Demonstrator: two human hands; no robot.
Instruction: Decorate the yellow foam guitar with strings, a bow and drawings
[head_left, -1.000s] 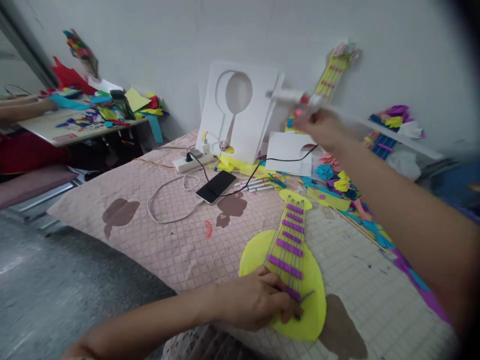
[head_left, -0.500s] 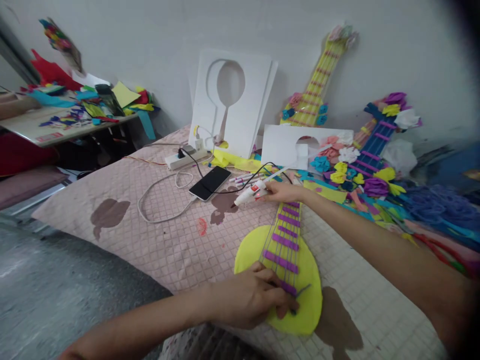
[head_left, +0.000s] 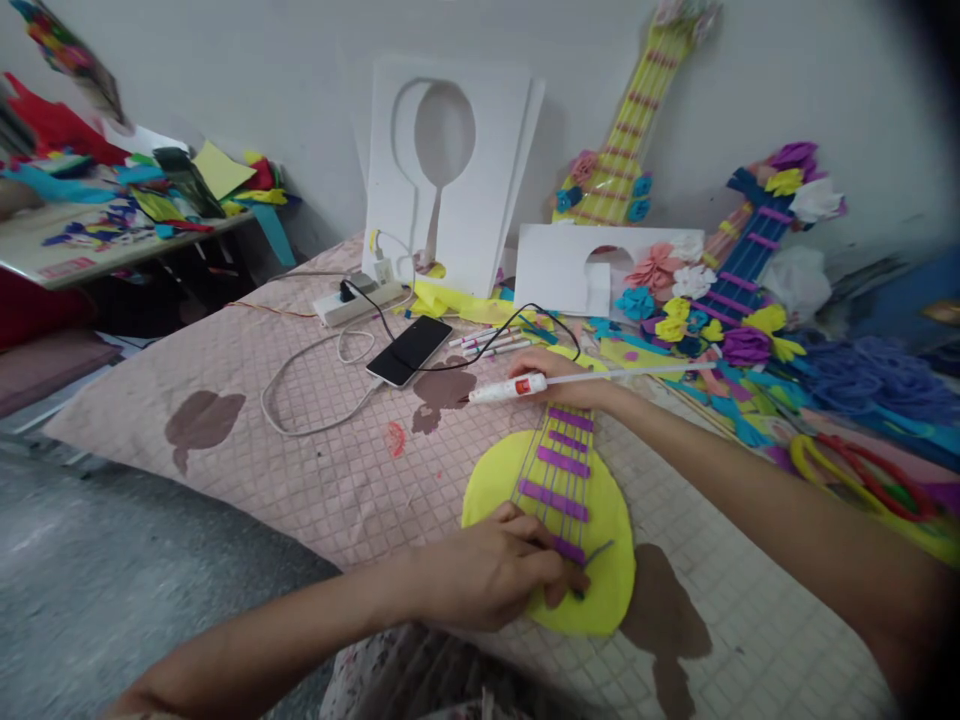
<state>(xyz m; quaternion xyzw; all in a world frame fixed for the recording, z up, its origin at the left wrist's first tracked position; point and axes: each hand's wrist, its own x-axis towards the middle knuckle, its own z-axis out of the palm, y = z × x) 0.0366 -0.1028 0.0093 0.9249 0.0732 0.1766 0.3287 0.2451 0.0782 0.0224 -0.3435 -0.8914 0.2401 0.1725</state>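
A yellow paper guitar (head_left: 611, 585) with purple strips across thin strings lies on the quilted cloth. My left hand (head_left: 510, 565) rests on the guitar's round body, its fingers bent down near the lowest purple strip; whether they pinch a string end is hidden. Up at the guitar's neck is my right hand (head_left: 551, 375), closed round a white glue gun (head_left: 506, 388). A long clear glue stick sticks out of the gun's back to the right, and its nozzle points left.
A phone (head_left: 410, 350) with a white cable lies left of the glue gun, near a power strip (head_left: 358, 302). White boards (head_left: 487, 220) and decorated guitars (head_left: 754, 270) lean on the wall. Scissors (head_left: 862, 480) and paper scraps are at the right.
The glue gun has turned, so its glue stick now points right over my right wrist. The whole view has shifted a little. My left hand keeps its place on the guitar.
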